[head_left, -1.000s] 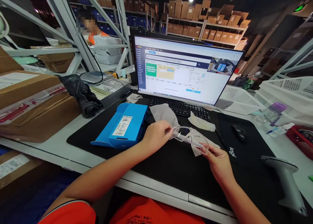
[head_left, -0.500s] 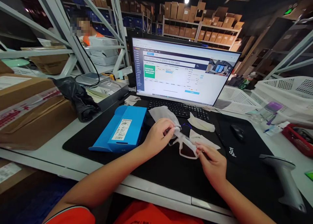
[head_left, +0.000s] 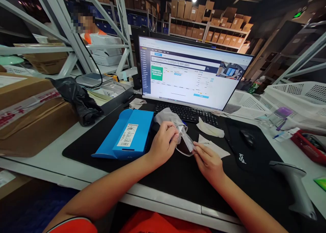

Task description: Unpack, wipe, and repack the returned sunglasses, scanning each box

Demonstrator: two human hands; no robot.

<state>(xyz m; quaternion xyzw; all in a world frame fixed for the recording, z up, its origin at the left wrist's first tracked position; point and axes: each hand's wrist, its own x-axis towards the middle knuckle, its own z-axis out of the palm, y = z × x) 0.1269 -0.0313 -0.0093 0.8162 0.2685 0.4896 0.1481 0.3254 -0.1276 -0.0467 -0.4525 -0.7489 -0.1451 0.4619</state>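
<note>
My left hand (head_left: 163,143) is closed, its fingertips pinching the mouth of a pale grey cloth pouch (head_left: 166,116). In my right hand (head_left: 210,160), thumb and fingers grip one end of a pair of glasses (head_left: 187,145) with a light frame and dark lenses. The far end of the glasses lies at the pouch's mouth, partly covered by cloth and by my left fingers. How deep it sits inside I cannot tell. Left of my hands lies a blue box (head_left: 137,128) with a white label. Two pieces of pale wrapping (head_left: 210,128) rest on the mat.
A monitor (head_left: 188,80) and black keyboard (head_left: 185,112) stand behind my hands. On the right are a mouse (head_left: 247,138), a barcode scanner (head_left: 294,182) and white baskets (head_left: 292,94). A carton (head_left: 30,117) and black plastic bag (head_left: 78,99) occupy the left. Another person sits beyond the rack.
My right hand has moved left and slightly up with the glasses, closer to my left hand. The pouch's mouth now covers more of the glasses' far end.
</note>
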